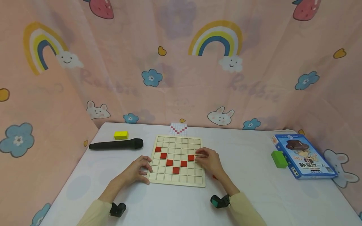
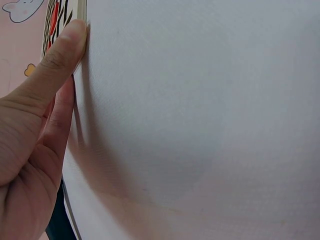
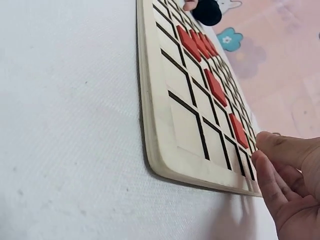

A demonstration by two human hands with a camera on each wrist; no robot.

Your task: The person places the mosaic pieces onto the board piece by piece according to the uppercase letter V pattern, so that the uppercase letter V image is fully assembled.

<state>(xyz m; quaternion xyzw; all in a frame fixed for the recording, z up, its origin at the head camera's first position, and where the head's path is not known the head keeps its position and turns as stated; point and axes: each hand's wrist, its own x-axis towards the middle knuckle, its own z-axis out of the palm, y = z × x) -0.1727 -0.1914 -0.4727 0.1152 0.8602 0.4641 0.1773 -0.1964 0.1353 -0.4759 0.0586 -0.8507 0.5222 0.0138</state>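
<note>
A pale wooden grid board [image 1: 195, 173] lies flat on the white table. Several red square tiles [image 1: 176, 170] sit in its cells in a slanting V. My left hand [image 1: 139, 171] rests on the board's left edge, fingers on top; its thumb [image 2: 62, 52] presses straight against the board's side [image 2: 81, 7]. My right hand [image 1: 207, 160] is at the board's right side, its fingertips [image 1: 198, 153] bunched just beyond the rightmost red tile [image 1: 191, 157]. In the right wrist view that hand [image 3: 285, 175] hovers at the board's [image 3: 165, 130] far corner; whether it holds a tile is hidden.
A black cylinder [image 1: 116, 144] and a yellow block [image 1: 121, 135] lie at the back left. A small pattern card [image 1: 178, 128] stands behind the board. A green block [image 1: 279, 158] and a blue game box [image 1: 303, 156] are at the right. Patterned pink cloth walls surround the table.
</note>
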